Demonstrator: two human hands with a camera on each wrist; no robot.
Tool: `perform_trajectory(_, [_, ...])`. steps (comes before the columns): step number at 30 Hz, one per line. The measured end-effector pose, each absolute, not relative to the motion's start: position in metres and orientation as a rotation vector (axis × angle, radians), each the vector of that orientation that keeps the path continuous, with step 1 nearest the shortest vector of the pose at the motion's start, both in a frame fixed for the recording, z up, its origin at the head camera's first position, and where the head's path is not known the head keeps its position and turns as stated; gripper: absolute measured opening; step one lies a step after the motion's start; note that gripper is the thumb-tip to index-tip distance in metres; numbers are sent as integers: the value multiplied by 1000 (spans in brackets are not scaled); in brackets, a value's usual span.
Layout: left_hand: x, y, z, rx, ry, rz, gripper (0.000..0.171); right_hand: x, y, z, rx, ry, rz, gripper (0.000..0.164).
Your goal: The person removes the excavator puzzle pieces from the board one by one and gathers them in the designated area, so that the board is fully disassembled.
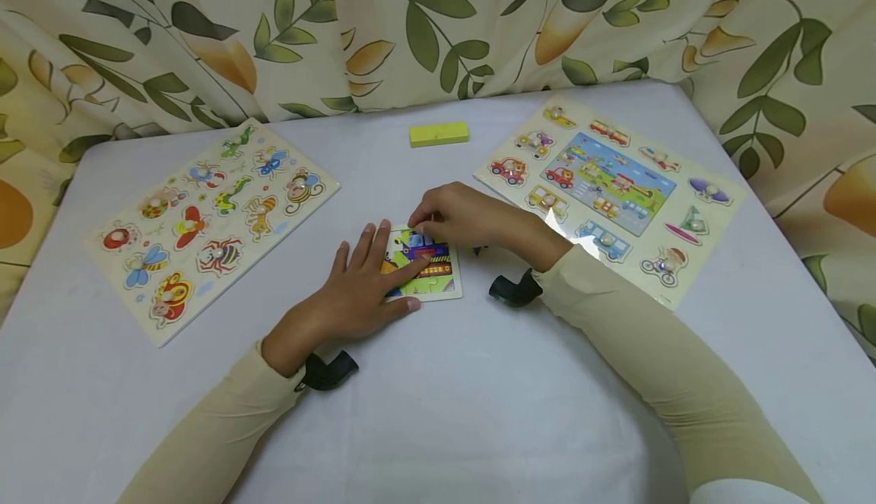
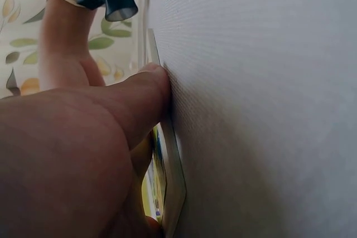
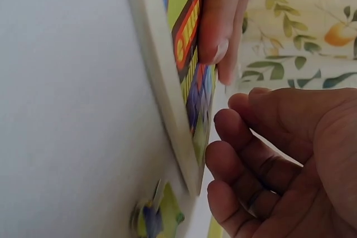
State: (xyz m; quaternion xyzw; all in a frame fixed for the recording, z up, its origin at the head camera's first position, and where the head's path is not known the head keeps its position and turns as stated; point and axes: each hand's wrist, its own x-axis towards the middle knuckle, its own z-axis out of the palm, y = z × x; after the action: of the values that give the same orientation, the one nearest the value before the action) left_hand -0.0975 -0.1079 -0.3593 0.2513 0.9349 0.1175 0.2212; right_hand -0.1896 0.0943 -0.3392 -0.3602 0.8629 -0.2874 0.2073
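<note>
A small jigsaw puzzle (image 1: 446, 285) with a vehicle picture lies on the white table. My left hand (image 1: 356, 291) rests across its left side, fingers spread and straight; in the left wrist view the thumb (image 2: 139, 96) presses along the near edge. At the upper edge is my right hand (image 1: 458, 215), its fingers bent and bunched. The right wrist view shows its fingertips (image 3: 223, 157) close to the puzzle's edge, thumb against index finger; whether something is between them is hidden. A loose puzzle piece (image 3: 159, 215) lies beside the puzzle, mostly covered by my right wrist in the head view.
To the left lies an insect peg board (image 1: 233, 219), to the right a vehicle peg board (image 1: 619, 249) partly beneath my right forearm. A yellow block (image 1: 439, 134) sits toward the back edge. Behind the table hangs a leaf-patterned curtain (image 1: 383, 25).
</note>
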Motion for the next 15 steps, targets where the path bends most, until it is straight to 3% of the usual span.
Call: perform_trajectory(15, [-97,-108,-361,697,2588,331,62,-191,79,-342,-1019,2341,-756,22])
